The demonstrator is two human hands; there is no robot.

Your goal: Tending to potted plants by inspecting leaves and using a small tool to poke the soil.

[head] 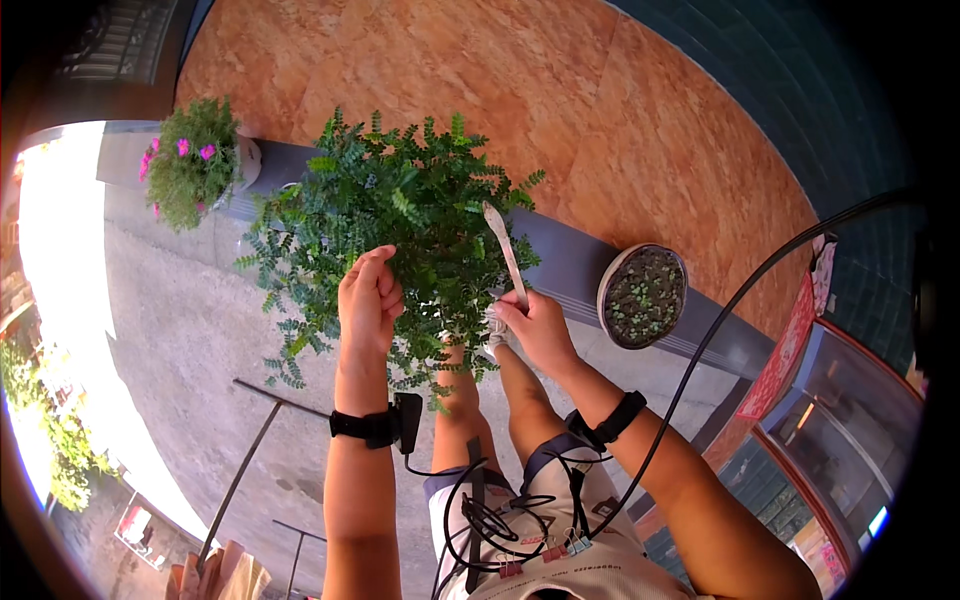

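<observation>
A bushy green plant with small leaflets [405, 202] fills the middle of the head view, hiding most of its container. At its near left side my left hand [370, 296] is raised with curled fingers; whether it pinches a stem cannot be told. My right hand [536, 322], at the plant's right side, holds a slender, pale, worn tool [504, 244] by its lower end. The tool's upper end leans up and left against the leaves. Something small and thin shows near the right fingertips, too unclear to name.
A round pot with soil and small seedlings [646, 296] stands to the right on the grey step [562, 251]. A white pot [247, 161] with pink flowers is at upper left. Black cables [697, 352] run from the lap past my right arm. A metal-legged frame [244, 465] stands lower left.
</observation>
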